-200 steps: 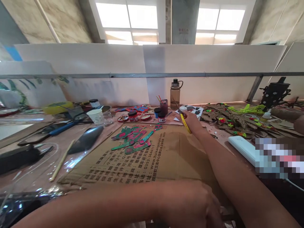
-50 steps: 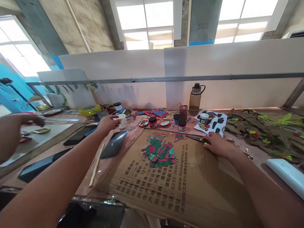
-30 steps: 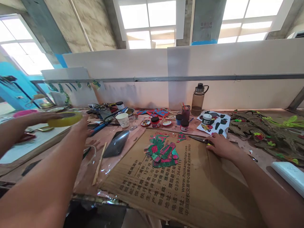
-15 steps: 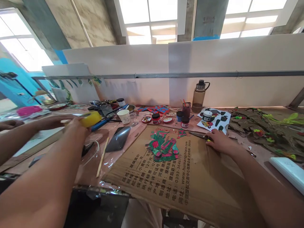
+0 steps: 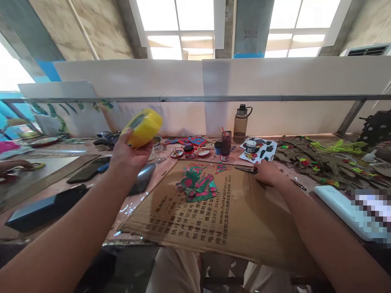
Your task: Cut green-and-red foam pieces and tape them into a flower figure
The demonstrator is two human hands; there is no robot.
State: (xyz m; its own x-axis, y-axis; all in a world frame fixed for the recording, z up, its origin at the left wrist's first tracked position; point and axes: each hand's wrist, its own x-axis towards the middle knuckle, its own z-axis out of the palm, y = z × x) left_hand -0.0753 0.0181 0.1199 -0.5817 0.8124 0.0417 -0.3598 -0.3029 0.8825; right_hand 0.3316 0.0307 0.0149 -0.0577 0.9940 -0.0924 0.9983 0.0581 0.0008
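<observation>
My left hand [image 5: 130, 152] is raised above the table's left side, its fingers closed around a thick roll of yellow tape [image 5: 148, 128]. My right hand [image 5: 267, 173] rests at the far right part of a printed cardboard sheet [image 5: 244, 215]. It grips the handle end of a pair of scissors [image 5: 247, 169], whose dark blades point left across the cardboard. On the sheet lie painted green and pink cut-out pieces [image 5: 198, 185], with a smaller piece [image 5: 222, 167] near the scissors' tips.
Paint jars [image 5: 189, 151], a brown water bottle [image 5: 241, 124] and a patterned paper [image 5: 261, 150] stand or lie behind the cardboard. Brown cut-outs [image 5: 308, 162] and a white case [image 5: 339, 211] are rightward. At left, another person's hand [image 5: 15, 166] is near a tape ring [image 5: 38, 165].
My left hand has lifted the yellow tape roll up and toward the middle. The other person's arm beside it has drawn back left. My right hand stays at the scissors; the view has turned right.
</observation>
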